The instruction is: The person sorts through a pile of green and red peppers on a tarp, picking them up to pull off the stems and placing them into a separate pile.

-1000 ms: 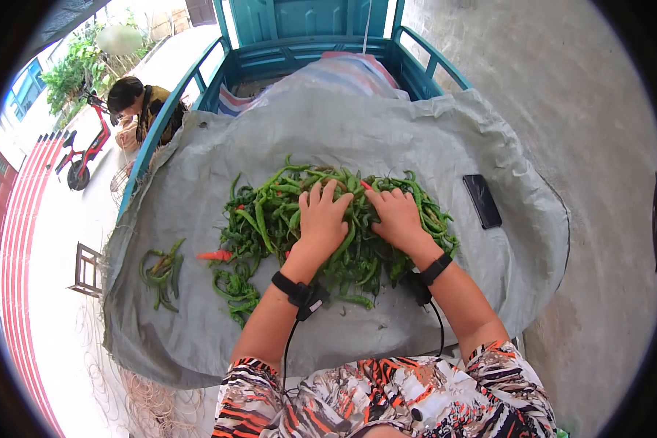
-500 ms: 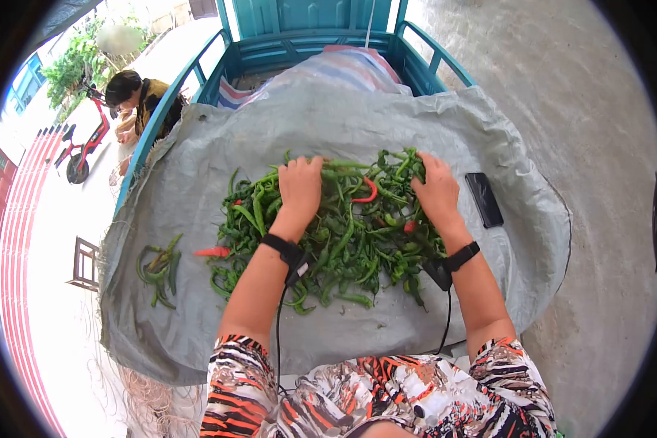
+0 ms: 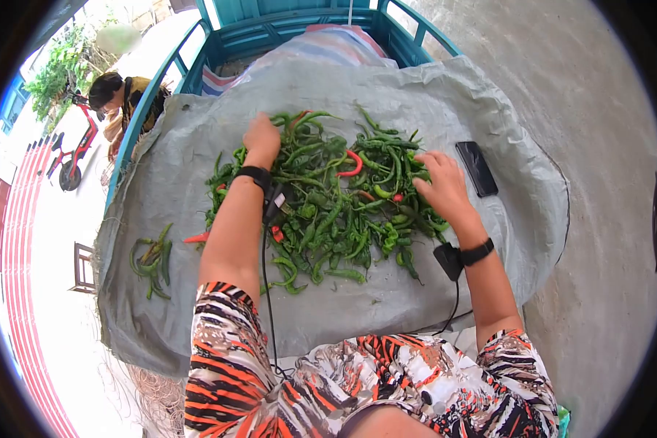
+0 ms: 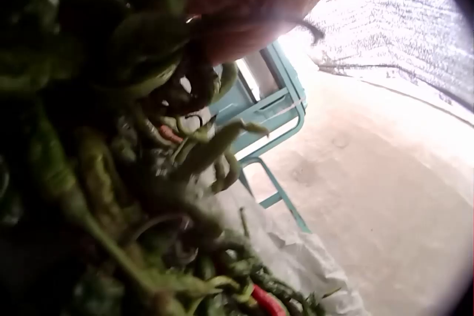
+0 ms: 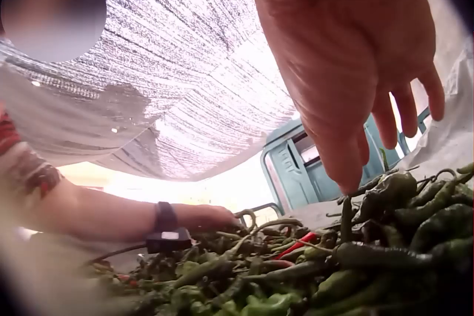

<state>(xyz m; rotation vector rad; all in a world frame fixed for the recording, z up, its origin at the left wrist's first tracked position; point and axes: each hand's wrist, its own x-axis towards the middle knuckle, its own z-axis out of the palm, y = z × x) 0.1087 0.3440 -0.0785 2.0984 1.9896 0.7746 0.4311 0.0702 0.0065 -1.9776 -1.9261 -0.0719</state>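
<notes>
Green peppers (image 3: pixel 328 219) lie in a loose, wide pile on a grey sheet (image 3: pixel 306 314), with a curved red pepper (image 3: pixel 352 163) on top. At the pile's far left edge is the left hand (image 3: pixel 263 140), blurred, its fingertips unclear; in the left wrist view part of that hand (image 4: pixel 252 5) is close against peppers. The right hand (image 3: pixel 445 184) hovers over the pile's right edge with fingers extended. From the right wrist view, the right hand (image 5: pixel 355 57) has spread fingers and holds nothing, its thumb tip close to a pepper.
A black phone (image 3: pixel 477 168) lies right of the pile. Several peppers (image 3: pixel 152 261) form a small separate group at left. Beyond the sheet are a striped cloth (image 3: pixel 321 47) and teal rails (image 3: pixel 142 124); a person (image 3: pixel 128 98) is bent over outside the left rail.
The hands have moved apart, the left outward to the pile's far left edge, the right to its right side. The peppers beneath are spread wider, with the curved red one exposed.
</notes>
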